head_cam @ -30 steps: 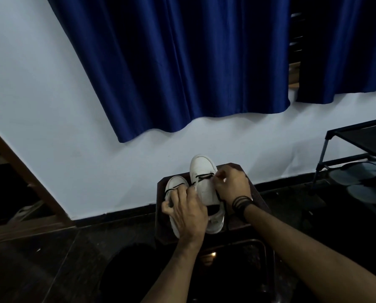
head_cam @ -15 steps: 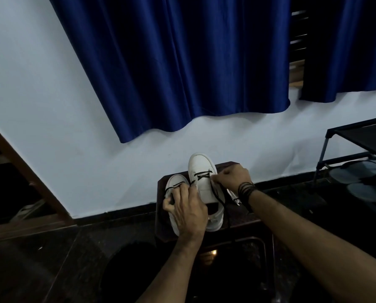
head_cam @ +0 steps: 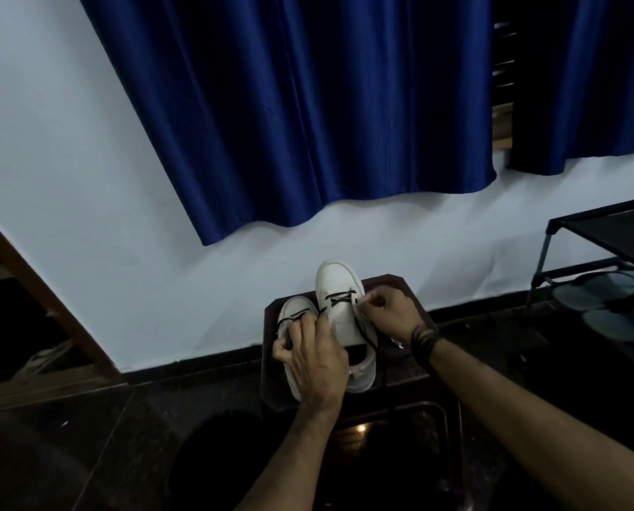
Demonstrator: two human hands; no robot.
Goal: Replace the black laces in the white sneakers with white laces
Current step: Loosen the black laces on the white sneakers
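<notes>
Here we have the black lace (head_cam: 364,331), thin, limp and light, crossed through the front eyelets of the taller sneaker (head_cam: 341,293) on the dark stool (head_cam: 407,366). It should slide freely if we pull close to an eyelet, not from the loose tail. Our right hand (head_cam: 391,313) pinches it at that shoe's right edge. Left of it, our left hand (head_cam: 313,357) curls over the shorter sneaker (head_cam: 296,307); what it holds we cannot tell.

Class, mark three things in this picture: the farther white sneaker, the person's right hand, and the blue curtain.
farther white sneaker (head_cam: 337,280), head view, on its toe cap.
right hand (head_cam: 395,314), head view, on its back.
blue curtain (head_cam: 308,105), head view, on its middle folds.
</notes>
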